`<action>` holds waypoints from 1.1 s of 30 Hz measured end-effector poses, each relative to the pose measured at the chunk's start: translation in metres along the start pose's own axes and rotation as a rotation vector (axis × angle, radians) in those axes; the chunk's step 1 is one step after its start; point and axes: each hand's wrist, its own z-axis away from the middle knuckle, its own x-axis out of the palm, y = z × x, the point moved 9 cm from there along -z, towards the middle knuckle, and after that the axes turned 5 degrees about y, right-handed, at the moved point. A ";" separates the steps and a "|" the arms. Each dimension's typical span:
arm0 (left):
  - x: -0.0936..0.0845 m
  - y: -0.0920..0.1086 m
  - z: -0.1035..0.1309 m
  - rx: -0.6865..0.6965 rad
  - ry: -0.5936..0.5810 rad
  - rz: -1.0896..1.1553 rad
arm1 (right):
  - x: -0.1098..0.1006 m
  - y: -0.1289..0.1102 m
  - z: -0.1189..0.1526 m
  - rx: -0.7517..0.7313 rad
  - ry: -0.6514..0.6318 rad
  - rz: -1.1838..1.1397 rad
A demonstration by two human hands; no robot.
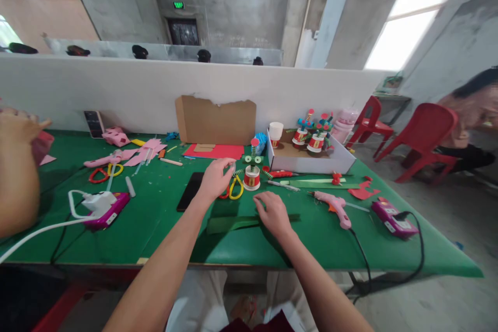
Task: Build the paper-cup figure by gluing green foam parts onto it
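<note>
A small figure built on a red and white paper cup (251, 178) stands upright on the green table, with a coiled green body, round white eyes and a red top. My left hand (216, 180) is just left of it, fingertips pinched by the tip of its green arm; what they hold, if anything, is too small to tell. My right hand (273, 212) rests in front of the figure, fingers loosely bent and thumb apart, over green paper strips (227, 224). Scissors with yellow and red handles (236, 188) lie beside my left hand, next to a black phone (190, 192).
A white box (311, 163) at the back right holds several similar figures. A pink glue gun (336, 207) and purple power strip (393, 219) lie right. Another purple power strip (111, 211) is left, near a co-worker's arm (17, 176). Red paper (218, 151) lies behind.
</note>
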 end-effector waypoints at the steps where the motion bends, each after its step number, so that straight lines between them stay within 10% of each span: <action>1: -0.001 0.004 -0.002 0.009 0.017 0.010 | 0.001 -0.002 0.003 -0.013 0.003 -0.004; 6: 0.003 0.011 0.029 0.035 -0.025 0.002 | 0.000 -0.015 0.025 -0.030 -0.017 -0.108; 17: 0.024 -0.002 0.115 0.106 -0.507 -0.104 | 0.027 -0.044 0.034 -0.189 -0.285 -0.047; 33: 0.028 -0.003 0.152 0.277 -0.358 -0.317 | 0.033 -0.029 0.042 -0.188 -0.298 -0.010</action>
